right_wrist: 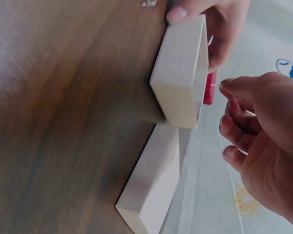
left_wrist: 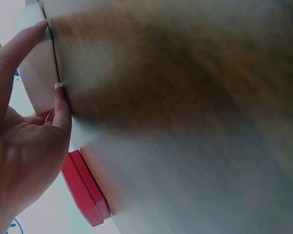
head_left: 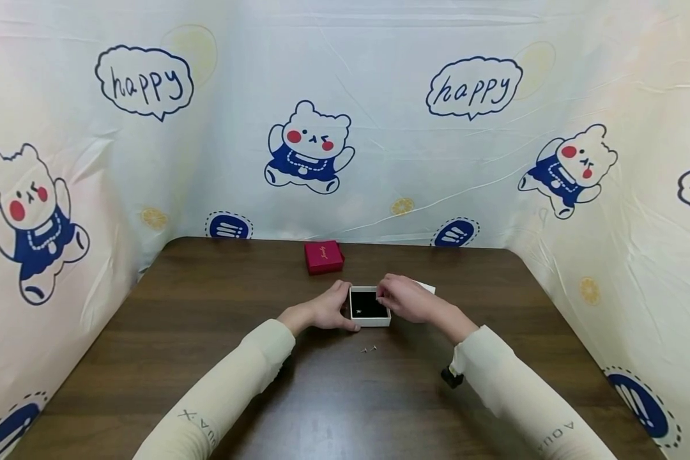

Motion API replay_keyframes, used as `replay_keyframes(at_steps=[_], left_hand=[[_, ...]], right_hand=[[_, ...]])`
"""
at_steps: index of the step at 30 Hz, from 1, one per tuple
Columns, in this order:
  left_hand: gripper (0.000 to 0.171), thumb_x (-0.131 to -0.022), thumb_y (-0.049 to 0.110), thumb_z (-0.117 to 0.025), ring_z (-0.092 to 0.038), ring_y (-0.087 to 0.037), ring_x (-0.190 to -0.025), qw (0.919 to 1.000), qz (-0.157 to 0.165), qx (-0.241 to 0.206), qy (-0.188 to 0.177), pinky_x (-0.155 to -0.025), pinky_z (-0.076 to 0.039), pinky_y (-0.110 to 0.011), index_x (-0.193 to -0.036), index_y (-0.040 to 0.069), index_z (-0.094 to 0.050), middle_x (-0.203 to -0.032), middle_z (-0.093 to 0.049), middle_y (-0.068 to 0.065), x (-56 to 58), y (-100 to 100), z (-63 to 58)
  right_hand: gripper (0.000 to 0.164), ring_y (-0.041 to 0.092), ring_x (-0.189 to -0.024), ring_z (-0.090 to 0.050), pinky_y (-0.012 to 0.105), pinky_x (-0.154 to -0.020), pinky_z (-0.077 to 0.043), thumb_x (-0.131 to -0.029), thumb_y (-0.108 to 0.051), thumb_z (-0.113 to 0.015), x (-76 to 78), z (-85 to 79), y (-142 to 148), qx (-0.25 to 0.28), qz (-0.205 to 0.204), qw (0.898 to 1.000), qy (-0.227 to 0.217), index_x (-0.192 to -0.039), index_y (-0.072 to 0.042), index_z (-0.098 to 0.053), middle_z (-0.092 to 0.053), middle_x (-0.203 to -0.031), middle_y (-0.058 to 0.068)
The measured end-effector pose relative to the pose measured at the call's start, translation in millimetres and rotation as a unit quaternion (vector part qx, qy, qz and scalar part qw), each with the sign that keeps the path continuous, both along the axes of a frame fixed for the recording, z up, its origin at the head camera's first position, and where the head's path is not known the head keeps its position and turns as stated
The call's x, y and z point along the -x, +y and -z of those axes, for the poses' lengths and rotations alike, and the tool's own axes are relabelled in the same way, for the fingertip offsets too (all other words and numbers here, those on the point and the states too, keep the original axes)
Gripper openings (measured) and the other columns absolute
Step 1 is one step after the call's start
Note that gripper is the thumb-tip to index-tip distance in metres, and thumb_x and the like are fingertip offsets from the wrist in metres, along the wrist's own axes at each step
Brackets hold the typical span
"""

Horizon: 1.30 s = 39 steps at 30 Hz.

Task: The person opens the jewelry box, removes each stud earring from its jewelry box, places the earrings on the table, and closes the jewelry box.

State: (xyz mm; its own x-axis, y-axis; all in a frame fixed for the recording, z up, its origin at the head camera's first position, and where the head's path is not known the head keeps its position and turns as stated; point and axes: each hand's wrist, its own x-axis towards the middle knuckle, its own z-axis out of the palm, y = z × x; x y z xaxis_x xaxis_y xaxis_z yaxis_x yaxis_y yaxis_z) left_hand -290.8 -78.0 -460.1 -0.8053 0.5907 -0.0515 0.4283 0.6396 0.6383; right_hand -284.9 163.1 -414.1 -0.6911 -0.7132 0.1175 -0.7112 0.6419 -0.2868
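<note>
A small white box [head_left: 370, 322] with a black pad [head_left: 372, 305] inside stands on the table. My left hand [head_left: 324, 308] holds its left side, thumb at the front corner and fingers behind. One tiny shiny stud earring [head_left: 358, 312] sits on the pad. Over the box's right part, my right hand [head_left: 409, 299] pinches a tiny piece with a thin pale pin [right_wrist: 215, 85] between thumb and index finger, and its other fingers curl loosely. The fingertips hide most of that piece; it looks like an earring. Two similar small studs [head_left: 368, 349] lie on the table in front of the box.
Behind the box, to its left, stands a closed red gift box [head_left: 324, 257]. A white box lid [right_wrist: 151, 180] lies just right of the white box, partly behind my right hand in the head view. A printed curtain [head_left: 379, 160] surrounds the brown table [head_left: 207, 287].
</note>
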Motion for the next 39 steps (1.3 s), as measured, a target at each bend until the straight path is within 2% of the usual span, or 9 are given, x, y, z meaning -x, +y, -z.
replay_keyframes(at_steps=[4,11,20,28,33,39], left_hand=[[0.080,-0.080,0.030,-0.088,-0.049,-0.023,-0.115,1.0000,0.002,-0.001,0.005,-0.104,-0.042,-0.040,-0.138,-0.002,-0.042,-0.127,-0.044,-0.013,0.0,0.8,-0.4],[0.078,-0.079,0.027,-0.088,-0.049,-0.022,-0.113,0.9999,-0.002,-0.004,0.012,-0.104,-0.042,-0.039,-0.136,-0.002,-0.044,-0.126,-0.044,-0.013,-0.2,1.8,2.0],[0.078,-0.079,0.028,-0.088,-0.048,-0.023,-0.115,0.9999,-0.007,0.000,0.007,-0.104,-0.042,-0.039,-0.137,0.000,-0.043,-0.128,-0.044,-0.013,0.0,1.4,2.0],[0.080,-0.080,0.028,-0.087,-0.048,-0.022,-0.115,1.0000,-0.004,-0.001,0.008,-0.104,-0.042,-0.039,-0.140,-0.002,-0.042,-0.127,-0.044,-0.013,0.3,0.7,2.3],[0.081,-0.081,0.028,-0.086,-0.048,-0.023,-0.116,1.0000,0.000,0.002,0.004,-0.105,-0.042,-0.038,-0.141,-0.002,-0.041,-0.128,-0.043,-0.013,0.2,-0.5,0.0],[0.082,-0.081,0.029,-0.087,-0.049,-0.023,-0.115,1.0000,-0.001,0.001,0.005,-0.104,-0.042,-0.038,-0.141,-0.003,-0.041,-0.127,-0.044,-0.013,0.1,-0.3,0.7]], right_hand=[[0.004,0.009,-0.080,-0.053,0.028,-0.075,-0.049,-0.100,-0.010,-0.065,-11.1,-1.7,-0.3,0.006,-0.031,0.999,-0.038,-0.099,-0.008,-0.068,-0.058,-0.092,-0.003],[0.004,0.009,-0.083,-0.056,0.027,-0.079,-0.051,-0.099,-0.007,-0.066,-24.6,5.5,-4.5,0.015,-0.090,0.994,-0.058,-0.097,-0.008,-0.069,-0.063,-0.092,-0.003],[0.007,0.001,-0.072,-0.054,0.021,-0.071,-0.049,-0.099,-0.007,-0.066,-34.2,17.6,-13.2,-0.027,-0.108,0.989,-0.100,-0.094,-0.008,-0.071,-0.064,-0.082,-0.008],[0.007,-0.003,-0.066,-0.057,0.017,-0.069,-0.050,-0.098,-0.005,-0.066,-35.6,26.1,-19.6,-0.033,-0.114,0.983,-0.140,-0.099,-0.005,-0.073,-0.069,-0.082,-0.003],[0.009,0.000,-0.072,-0.060,0.021,-0.073,-0.053,-0.098,-0.006,-0.067,-32.3,15.1,-21.8,-0.005,-0.118,0.986,-0.122,-0.102,-0.004,-0.074,-0.071,-0.086,-0.001],[0.011,0.013,-0.086,-0.061,0.031,-0.082,-0.054,-0.096,-0.005,-0.068,-20.4,4.0,-23.9,0.012,-0.076,0.995,-0.065,-0.105,-0.003,-0.073,-0.069,-0.097,0.002]])
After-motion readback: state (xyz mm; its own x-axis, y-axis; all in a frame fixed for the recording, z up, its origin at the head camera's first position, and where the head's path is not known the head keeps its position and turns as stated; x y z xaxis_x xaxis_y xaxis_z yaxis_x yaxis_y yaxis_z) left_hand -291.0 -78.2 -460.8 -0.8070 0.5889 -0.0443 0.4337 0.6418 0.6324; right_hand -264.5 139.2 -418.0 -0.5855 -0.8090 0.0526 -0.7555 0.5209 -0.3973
